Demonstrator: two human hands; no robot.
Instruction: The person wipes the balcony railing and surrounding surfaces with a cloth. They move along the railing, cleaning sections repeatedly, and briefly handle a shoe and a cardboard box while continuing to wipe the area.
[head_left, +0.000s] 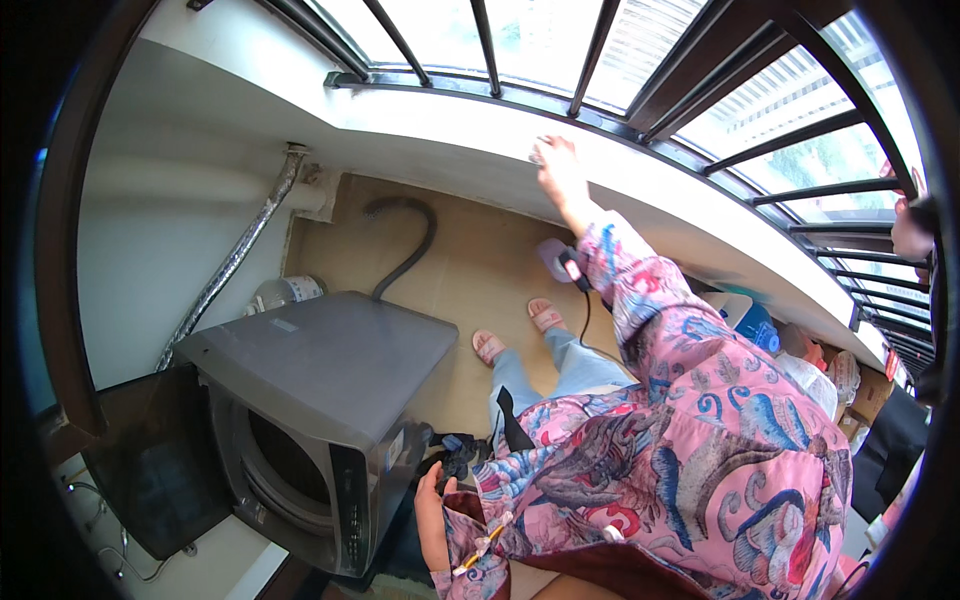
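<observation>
Stretched forward, my right hand (559, 169) is at the white window ledge (465, 120), just inside the black bars. A small pale thing shows at its curled fingers, too blurred to name. My left hand (433, 517) hangs beside a grey top-loading washing machine (322, 367), fingers apart and apparently holding nothing. The machine's dark see-through lid (154, 457) is raised, and its round tub opening (289, 457) looks dark inside. Dark cloth (457, 450) lies between the machine and my patterned pink sleeve. A small black device (574, 270) with a cable sits at my right forearm.
A grey corrugated hose (427, 240) curves over the tan floor. Behind the washer is a large plastic bottle (289, 291); a silver-wrapped pipe (240, 247) slants nearby. Below the ledge, a blue-and-white jug (750, 322), bags (810, 382) and a cardboard box (870, 394) crowd together.
</observation>
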